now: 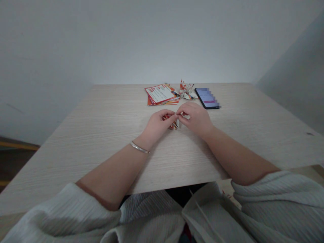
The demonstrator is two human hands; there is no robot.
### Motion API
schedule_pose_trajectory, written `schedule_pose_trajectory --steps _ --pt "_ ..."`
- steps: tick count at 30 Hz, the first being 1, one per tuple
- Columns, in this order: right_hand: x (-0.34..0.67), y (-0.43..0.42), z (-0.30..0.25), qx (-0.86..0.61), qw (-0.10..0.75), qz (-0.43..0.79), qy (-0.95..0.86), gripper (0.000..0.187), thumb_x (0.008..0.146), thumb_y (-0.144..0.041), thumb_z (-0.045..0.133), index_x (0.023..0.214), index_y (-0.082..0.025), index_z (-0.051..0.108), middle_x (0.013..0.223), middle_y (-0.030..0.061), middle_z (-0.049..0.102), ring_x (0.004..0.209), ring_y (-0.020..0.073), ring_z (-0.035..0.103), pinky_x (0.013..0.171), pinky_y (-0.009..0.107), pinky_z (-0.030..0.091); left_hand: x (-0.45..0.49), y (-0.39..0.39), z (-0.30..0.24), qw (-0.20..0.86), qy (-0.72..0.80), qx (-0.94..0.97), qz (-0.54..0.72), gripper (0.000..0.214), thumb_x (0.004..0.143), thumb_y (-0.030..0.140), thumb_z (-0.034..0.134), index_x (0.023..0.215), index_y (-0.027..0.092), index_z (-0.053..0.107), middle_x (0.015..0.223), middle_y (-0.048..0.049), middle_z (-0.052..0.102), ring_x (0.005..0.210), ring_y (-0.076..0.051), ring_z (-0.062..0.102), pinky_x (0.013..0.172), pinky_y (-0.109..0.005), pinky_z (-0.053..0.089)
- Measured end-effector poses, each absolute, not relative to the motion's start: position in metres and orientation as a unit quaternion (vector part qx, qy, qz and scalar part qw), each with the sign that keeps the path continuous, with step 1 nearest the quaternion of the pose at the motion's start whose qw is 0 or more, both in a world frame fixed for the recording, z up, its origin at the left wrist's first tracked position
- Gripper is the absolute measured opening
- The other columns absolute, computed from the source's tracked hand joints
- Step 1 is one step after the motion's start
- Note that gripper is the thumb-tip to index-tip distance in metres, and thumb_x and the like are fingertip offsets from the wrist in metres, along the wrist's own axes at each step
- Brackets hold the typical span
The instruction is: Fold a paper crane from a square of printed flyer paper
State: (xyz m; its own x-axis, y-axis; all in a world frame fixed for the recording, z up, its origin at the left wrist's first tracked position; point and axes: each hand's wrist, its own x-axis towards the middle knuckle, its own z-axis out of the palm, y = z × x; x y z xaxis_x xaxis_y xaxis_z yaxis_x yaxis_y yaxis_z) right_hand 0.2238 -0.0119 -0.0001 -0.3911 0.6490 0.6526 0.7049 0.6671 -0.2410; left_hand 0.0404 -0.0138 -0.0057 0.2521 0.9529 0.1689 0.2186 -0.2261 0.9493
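Note:
My left hand (158,125) and my right hand (196,118) meet at the middle of a pale wooden table (101,135). Both pinch a small folded piece of red, orange and white printed paper (174,125), which is mostly hidden between the fingers. The fingertips of both hands touch above it. A thin silver bangle (139,147) circles my left wrist. Both forearms lie on the table, with light knitted sleeves pushed up near the table's front edge.
Behind the hands lies a stack of printed paper sheets (160,93). A finished paper crane (186,91) stands just right of it. A dark phone (207,98) with a lit screen lies further right. A plain wall rises behind the table.

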Motion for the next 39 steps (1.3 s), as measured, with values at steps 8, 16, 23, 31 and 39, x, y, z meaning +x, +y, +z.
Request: schedule_pose_trajectory --steps 8,16,23,31,39 --pt "0.2241 -0.0109 -0.0023 -0.418 0.356 -0.037 -0.835 0.009 0.091 -0.018 0.063 0.086 -0.021 0.070 0.088 0.0051 0.075 0.084 0.0203 0.065 0.079 0.034 0.048 0.0384 -0.0149 -0.0015 0.376 0.481 0.675 0.414 0.018 0.085 0.033 0.070 0.087 0.016 0.076 0.077 -0.0022 0.072 0.068 -0.014 0.060 0.068 -0.026 0.047" --pt "0.2233 -0.0108 -0.0067 -0.434 0.370 0.032 -0.821 0.008 0.086 -0.018 0.064 0.090 -0.021 0.070 0.088 0.0040 0.073 0.076 0.0174 0.064 0.072 0.031 0.049 0.0357 -0.0104 -0.0030 0.365 0.487 0.682 0.405 0.022 0.087 0.033 0.065 0.090 0.016 0.079 0.078 -0.0026 0.073 0.068 -0.015 0.060 0.065 -0.026 0.044" --pt "0.2247 -0.0109 -0.0046 -0.412 0.377 0.022 -0.829 0.011 0.087 -0.017 0.063 0.093 -0.021 0.071 0.086 0.0032 0.073 0.075 0.0172 0.064 0.074 0.031 0.049 0.0353 -0.0112 -0.0033 0.379 0.472 0.686 0.403 0.025 0.087 0.036 0.065 0.093 0.016 0.080 0.084 -0.0039 0.076 0.073 -0.016 0.062 0.069 -0.027 0.046" --pt "0.2242 -0.0084 -0.0056 -0.410 0.391 0.003 -0.824 0.010 0.084 -0.014 0.061 0.086 -0.022 0.066 0.083 0.0033 0.070 0.076 0.0186 0.062 0.076 0.033 0.048 0.0367 -0.0117 -0.0031 0.393 0.472 0.678 0.404 0.027 0.086 0.038 0.067 0.091 0.015 0.080 0.085 -0.0048 0.078 0.075 -0.016 0.064 0.069 -0.027 0.048" --pt "0.2250 -0.0105 -0.0041 -0.404 0.379 0.018 -0.832 0.014 0.089 -0.016 0.060 0.095 -0.022 0.070 0.091 0.0044 0.073 0.081 0.0188 0.064 0.080 0.033 0.049 0.0357 -0.0115 -0.0041 0.415 0.465 0.662 0.416 0.026 0.085 0.036 0.067 0.093 0.016 0.080 0.086 -0.0055 0.077 0.073 -0.016 0.064 0.068 -0.026 0.049"
